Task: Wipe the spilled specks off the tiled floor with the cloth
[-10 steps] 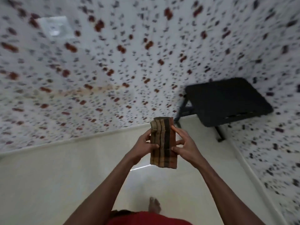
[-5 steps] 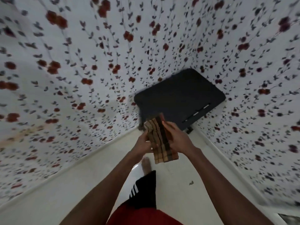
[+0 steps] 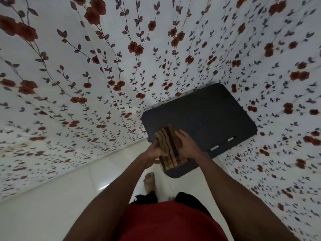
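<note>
While the folded brown striped cloth (image 3: pixel 169 150) was held upright at chest height, it was gripped by the left hand (image 3: pixel 152 153) and right hand (image 3: pixel 186 146). The glossy white tiled floor (image 3: pixel 69 197) lay below, toward 6 o'clock; no specks could be made out.

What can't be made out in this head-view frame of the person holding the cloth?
- Specks on the tiled floor: none can be made out; the arms and red shirt hide much of it.
- Folded striped cloth: its sides are covered by the left hand and right hand.
- Black table: its legs are hidden under its own top.
- One bare foot shows; the other is hidden.
</note>
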